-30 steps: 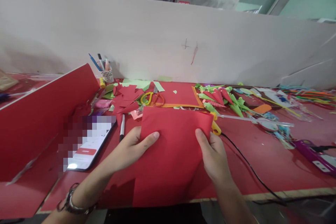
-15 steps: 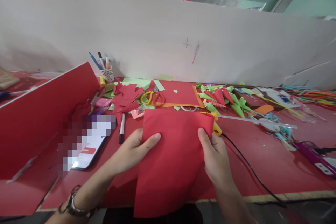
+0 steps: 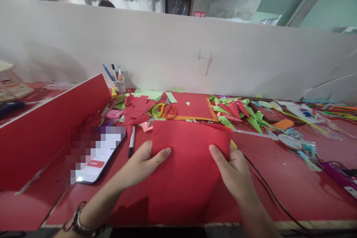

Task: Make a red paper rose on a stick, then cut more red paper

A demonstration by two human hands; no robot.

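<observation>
A folded sheet of red paper (image 3: 186,167) is held over the red table (image 3: 292,189), between both hands. My left hand (image 3: 142,163) grips its left edge with the thumb lying on top. My right hand (image 3: 234,171) grips the right edge near the upper corner, thumb on top as well. The sheet's lower end hangs past the table's front edge. A watch sits on my left wrist.
A phone (image 3: 95,156) and a black marker (image 3: 131,142) lie left of the paper. Behind it are scissors (image 3: 164,109), red and green paper scraps, a pen cup (image 3: 119,83), and paper cones (image 3: 237,111). A black cable (image 3: 273,197) runs right. A red board (image 3: 47,130) leans at left.
The camera tilted up slightly. The red sheet has been drawn a little closer and its top edge straightened; both hands keep their hold.
</observation>
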